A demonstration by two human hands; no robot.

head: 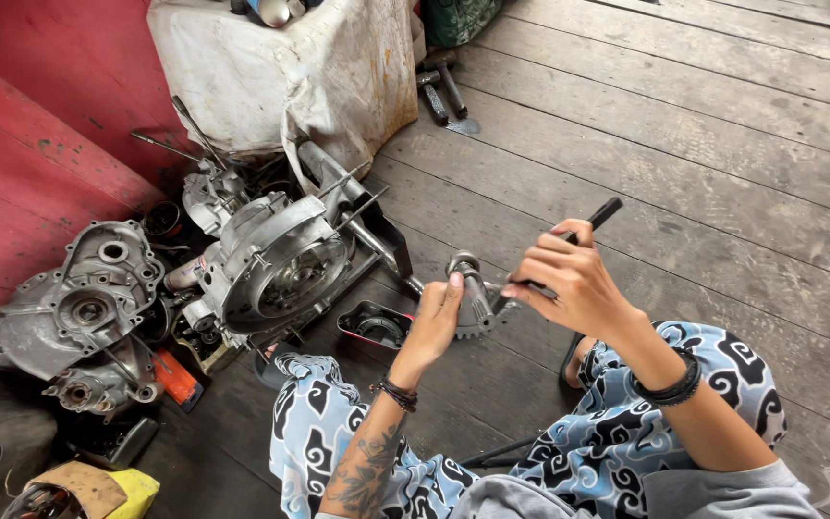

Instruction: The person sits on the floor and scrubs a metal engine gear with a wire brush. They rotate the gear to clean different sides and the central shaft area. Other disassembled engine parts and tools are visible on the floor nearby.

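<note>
Left hand (434, 322) grips the gear shaft (473, 298), right hand (569, 279) grips a black-handled tool (588, 226); a slip could gash fingers on the teeth.

Weathered grey wooden plank floor (684, 144) meets a worn red wall (40, 125), under soft, even daylight.

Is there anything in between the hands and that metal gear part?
No. The left hand already holds the toothed gear shaft, and the right hand holds a black-handled tool against it. Nothing visible sits between.
</note>
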